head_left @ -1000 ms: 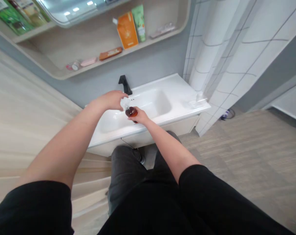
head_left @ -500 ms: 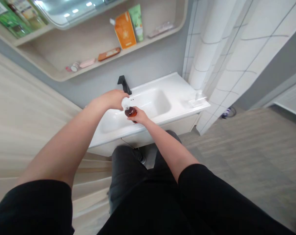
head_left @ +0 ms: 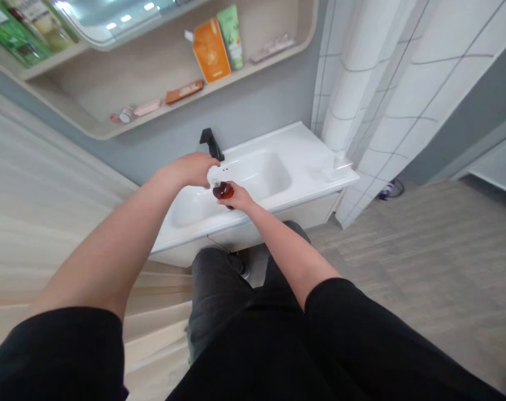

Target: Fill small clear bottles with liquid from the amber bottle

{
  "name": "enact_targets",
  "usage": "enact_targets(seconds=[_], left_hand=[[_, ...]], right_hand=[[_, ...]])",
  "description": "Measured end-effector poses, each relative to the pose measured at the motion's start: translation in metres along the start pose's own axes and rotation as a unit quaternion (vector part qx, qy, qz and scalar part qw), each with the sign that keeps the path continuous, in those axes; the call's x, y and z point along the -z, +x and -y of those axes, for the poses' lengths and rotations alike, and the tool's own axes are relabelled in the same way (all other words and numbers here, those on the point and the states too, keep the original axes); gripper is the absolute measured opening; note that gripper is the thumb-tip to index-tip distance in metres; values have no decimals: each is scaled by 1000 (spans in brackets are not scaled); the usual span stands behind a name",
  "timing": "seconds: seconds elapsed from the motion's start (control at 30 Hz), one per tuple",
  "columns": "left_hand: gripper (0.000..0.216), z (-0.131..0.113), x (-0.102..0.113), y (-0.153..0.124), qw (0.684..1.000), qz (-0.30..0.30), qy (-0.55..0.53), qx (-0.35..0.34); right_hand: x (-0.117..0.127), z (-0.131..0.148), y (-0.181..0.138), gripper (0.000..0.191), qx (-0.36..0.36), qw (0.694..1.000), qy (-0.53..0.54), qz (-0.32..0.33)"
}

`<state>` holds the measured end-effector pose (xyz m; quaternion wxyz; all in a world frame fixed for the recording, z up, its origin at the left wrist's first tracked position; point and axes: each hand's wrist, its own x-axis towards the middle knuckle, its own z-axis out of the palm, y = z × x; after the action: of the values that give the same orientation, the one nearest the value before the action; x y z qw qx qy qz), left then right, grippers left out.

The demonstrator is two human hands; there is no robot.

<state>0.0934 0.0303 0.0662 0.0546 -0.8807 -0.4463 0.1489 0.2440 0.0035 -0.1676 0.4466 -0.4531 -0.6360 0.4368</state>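
Note:
Over the white sink (head_left: 273, 172) my right hand (head_left: 238, 197) is closed round a small amber-brown bottle (head_left: 223, 191). My left hand (head_left: 194, 169) reaches from the left and its fingers are closed on the bottle's white top (head_left: 214, 177). Both hands hover above the basin, just in front of the black faucet (head_left: 211, 143). My black sleeves and dark trousers fill the lower part of the view.
A clear soap dish (head_left: 334, 167) rests on the sink's right ledge. The curved wooden shelf (head_left: 236, 72) above holds an orange pouch (head_left: 206, 50), a green tube (head_left: 230, 34) and small items. A white tiled wall (head_left: 382, 83) stands right; grey floor lies beyond.
The hands stay on the bottle and its top with almost no movement; the view has only drifted slightly.

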Motion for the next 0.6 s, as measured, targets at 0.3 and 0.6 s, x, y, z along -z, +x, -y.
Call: enact_targets(seconds=[0.3,0.6], left_hand=[[85,9,-8,-4,999,-21,-45,-1],[87,21,-93,-55,901,-215,-362,107]], right_hand=[[-1,-3,1,81,-4,1000,5,2],[1,-2,0,81,12,1000,14,4]])
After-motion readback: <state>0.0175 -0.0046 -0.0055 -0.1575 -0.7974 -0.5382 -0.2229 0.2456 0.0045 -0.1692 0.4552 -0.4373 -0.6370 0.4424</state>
